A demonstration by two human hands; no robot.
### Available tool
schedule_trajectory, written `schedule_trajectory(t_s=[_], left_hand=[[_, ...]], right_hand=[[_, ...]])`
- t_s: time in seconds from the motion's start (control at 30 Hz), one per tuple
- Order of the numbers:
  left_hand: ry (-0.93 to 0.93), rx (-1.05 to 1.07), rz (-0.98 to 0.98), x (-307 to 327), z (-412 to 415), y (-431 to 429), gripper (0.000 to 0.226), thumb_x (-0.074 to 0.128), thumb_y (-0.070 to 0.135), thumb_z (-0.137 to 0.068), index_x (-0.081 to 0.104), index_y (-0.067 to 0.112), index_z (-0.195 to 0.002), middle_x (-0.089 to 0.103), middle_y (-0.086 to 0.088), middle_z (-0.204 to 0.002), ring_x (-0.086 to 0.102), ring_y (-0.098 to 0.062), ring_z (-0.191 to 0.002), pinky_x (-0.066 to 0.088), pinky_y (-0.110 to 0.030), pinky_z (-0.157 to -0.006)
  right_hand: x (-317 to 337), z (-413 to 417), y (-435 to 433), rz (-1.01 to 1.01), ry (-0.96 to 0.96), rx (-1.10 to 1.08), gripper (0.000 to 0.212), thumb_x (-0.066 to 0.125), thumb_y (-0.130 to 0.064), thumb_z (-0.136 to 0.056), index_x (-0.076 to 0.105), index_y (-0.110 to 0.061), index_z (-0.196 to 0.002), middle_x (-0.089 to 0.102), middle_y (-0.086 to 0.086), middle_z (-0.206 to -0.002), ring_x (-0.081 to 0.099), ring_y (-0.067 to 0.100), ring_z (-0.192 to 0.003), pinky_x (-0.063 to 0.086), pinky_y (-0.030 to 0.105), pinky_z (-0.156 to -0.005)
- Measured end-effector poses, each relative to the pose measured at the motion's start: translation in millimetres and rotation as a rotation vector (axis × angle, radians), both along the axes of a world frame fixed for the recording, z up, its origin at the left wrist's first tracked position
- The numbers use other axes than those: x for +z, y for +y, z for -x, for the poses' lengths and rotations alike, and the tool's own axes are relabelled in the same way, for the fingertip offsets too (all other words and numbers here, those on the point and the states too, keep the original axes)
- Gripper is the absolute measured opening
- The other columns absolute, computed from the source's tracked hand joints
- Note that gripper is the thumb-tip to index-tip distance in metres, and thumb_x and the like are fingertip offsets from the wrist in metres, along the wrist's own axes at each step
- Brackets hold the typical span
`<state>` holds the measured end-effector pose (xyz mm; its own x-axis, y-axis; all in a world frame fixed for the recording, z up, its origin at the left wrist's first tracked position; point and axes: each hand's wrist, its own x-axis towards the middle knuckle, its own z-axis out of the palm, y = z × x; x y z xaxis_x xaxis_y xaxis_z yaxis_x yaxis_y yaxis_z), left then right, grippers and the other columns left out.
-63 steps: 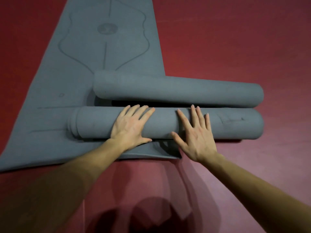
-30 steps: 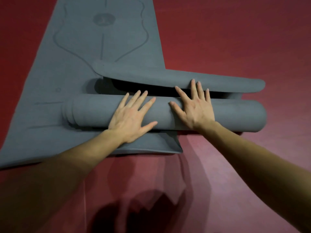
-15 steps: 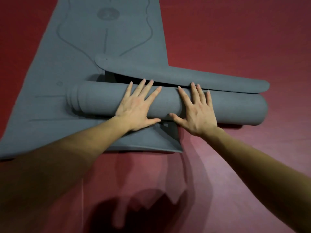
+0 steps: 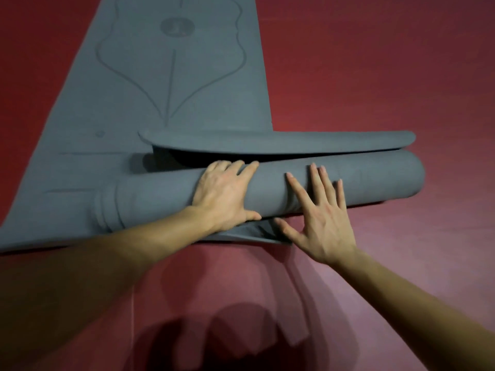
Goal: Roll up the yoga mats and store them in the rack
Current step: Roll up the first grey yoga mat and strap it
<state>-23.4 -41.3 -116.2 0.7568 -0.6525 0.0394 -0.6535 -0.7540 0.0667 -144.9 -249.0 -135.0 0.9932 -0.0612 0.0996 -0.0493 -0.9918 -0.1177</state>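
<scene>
A grey yoga mat roll (image 4: 375,180) lies crosswise on the red floor, its left end resting on a second grey mat (image 4: 174,76) that lies flat and runs away to the upper left. Beyond the roll, a loose flap (image 4: 294,141) of the rolled mat arches up, with a dark gap under it. My left hand (image 4: 225,194) grips the roll near its middle, fingers curved over the top and thumb on the near side. My right hand (image 4: 321,218) presses flat on the roll just to the right, fingers spread.
The red floor (image 4: 375,76) surrounds the mats, with open floor on the right and in front. A corner of the flat mat (image 4: 257,234) pokes out under the roll between my hands. My shadow falls on the floor near the bottom. No rack is in view.
The far part of the mat has flattened from a second roll into a loose flap. My left fingers have curled over the roll's top. My right hand has slid back toward the roll's near side.
</scene>
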Motion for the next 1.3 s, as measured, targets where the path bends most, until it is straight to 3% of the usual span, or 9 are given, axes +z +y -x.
schedule_trajectory(t_s=[0.2, 0.27, 0.53, 0.67, 0.77, 0.87, 0.97, 1.17, 1.3], left_hand=[[-0.223, -0.139, 0.15, -12.9, 29.8, 20.0, 0.068, 0.074, 0.047, -0.081, 0.059, 0.014, -0.139, 0.057, -0.011, -0.142, 0.052, -0.032, -0.13, 0.035, -0.045, -0.113], [-0.27, -0.187, 0.148, -16.3, 27.4, 24.5, 0.063, 0.07, 0.042, -0.084, 0.059, 0.013, -0.139, 0.056, -0.01, -0.145, 0.05, -0.033, -0.135, 0.034, -0.046, -0.114], [-0.18, 0.003, -0.061, -11.0, -4.1, 12.4, 0.1, 0.052, 0.067, -0.089, 0.012, 0.012, -0.163, 0.013, -0.008, -0.171, 0.008, -0.031, -0.157, 0.011, -0.051, -0.126], [-0.246, -0.038, 0.005, -15.5, -10.8, 15.2, 0.086, 0.069, 0.052, -0.085, 0.037, 0.016, -0.156, 0.037, -0.009, -0.162, 0.033, -0.031, -0.15, 0.027, -0.054, -0.121], [-0.196, 0.015, -0.001, -20.1, -9.5, 9.3, 0.09, 0.061, 0.055, -0.089, 0.025, 0.014, -0.161, 0.026, -0.009, -0.167, 0.023, -0.03, -0.155, 0.022, -0.054, -0.123], [-0.171, 0.062, -0.072, -22.4, -17.3, 1.4, 0.117, 0.057, 0.073, -0.081, 0.001, 0.012, -0.163, 0.005, -0.01, -0.171, 0.003, -0.032, -0.158, 0.011, -0.057, -0.125], [-0.202, 0.077, -0.167, -22.1, -30.9, 4.7, 0.132, 0.067, 0.078, -0.072, -0.008, 0.018, -0.162, -0.003, -0.008, -0.171, -0.003, -0.034, -0.157, 0.008, -0.061, -0.124], [-0.228, 0.199, -0.143, -19.8, -32.2, 31.2, 0.116, 0.078, 0.06, -0.074, 0.009, 0.03, -0.162, 0.024, -0.01, -0.164, 0.025, -0.033, -0.15, 0.021, -0.058, -0.121], [-0.169, 0.194, -0.163, -17.8, -57.8, 42.9, 0.13, 0.085, 0.058, -0.068, 0.0, 0.031, -0.163, 0.023, -0.006, -0.164, 0.022, -0.032, -0.152, 0.018, -0.057, -0.122]], right_hand=[[-11.7, -8.0, 1.7, 0.034, 0.033, 0.013, 0.092, 0.033, -0.08, -0.09, 0.008, -0.034, -0.165, 0.0, 0.018, -0.172, -0.004, 0.035, -0.159, 0.004, 0.061, -0.126], [-5.2, -28.5, 0.8, 0.032, 0.058, 0.004, 0.091, 0.028, -0.082, -0.09, 0.006, -0.035, -0.165, -0.001, 0.019, -0.172, -0.004, 0.035, -0.159, 0.002, 0.061, -0.126], [6.1, -37.4, 14.8, 0.039, 0.11, 0.047, 0.086, 0.024, -0.075, -0.094, 0.004, -0.032, -0.166, -0.002, 0.013, -0.173, -0.004, 0.033, -0.159, 0.003, 0.061, -0.126], [6.5, -53.3, 12.6, 0.007, 0.11, 0.061, 0.086, 0.026, -0.072, -0.094, 0.007, -0.03, -0.166, 0.003, 0.015, -0.173, 0.0, 0.035, -0.159, 0.01, 0.062, -0.125], [17.0, -68.1, 8.8, 0.007, 0.122, 0.055, 0.083, 0.027, -0.067, -0.093, 0.013, -0.029, -0.166, 0.012, 0.018, -0.171, 0.008, 0.036, -0.159, 0.016, 0.061, -0.124], [22.3, -73.2, 8.3, 0.03, 0.13, 0.072, 0.088, 0.038, -0.063, -0.09, 0.016, -0.023, -0.165, 0.012, 0.02, -0.17, 0.009, 0.039, -0.158, 0.018, 0.061, -0.124], [20.5, -77.1, 10.6, 0.073, 0.181, 0.093, 0.1, 0.06, -0.059, -0.088, 0.009, -0.021, -0.165, 0.004, 0.017, -0.172, 0.001, 0.037, -0.159, 0.014, 0.062, -0.125], [35.5, -121.4, 6.4, 0.18, 0.262, 0.11, 0.126, 0.069, -0.072, -0.078, -0.004, -0.017, -0.165, -0.008, 0.023, -0.17, -0.008, 0.039, -0.158, 0.007, 0.065, -0.124], [38.8, -131.9, 20.3, 0.242, 0.155, 0.112, 0.131, 0.074, -0.073, -0.071, 0.004, -0.013, -0.165, 0.018, 0.024, -0.165, 0.015, 0.042, -0.154, 0.015, 0.061, -0.124]])
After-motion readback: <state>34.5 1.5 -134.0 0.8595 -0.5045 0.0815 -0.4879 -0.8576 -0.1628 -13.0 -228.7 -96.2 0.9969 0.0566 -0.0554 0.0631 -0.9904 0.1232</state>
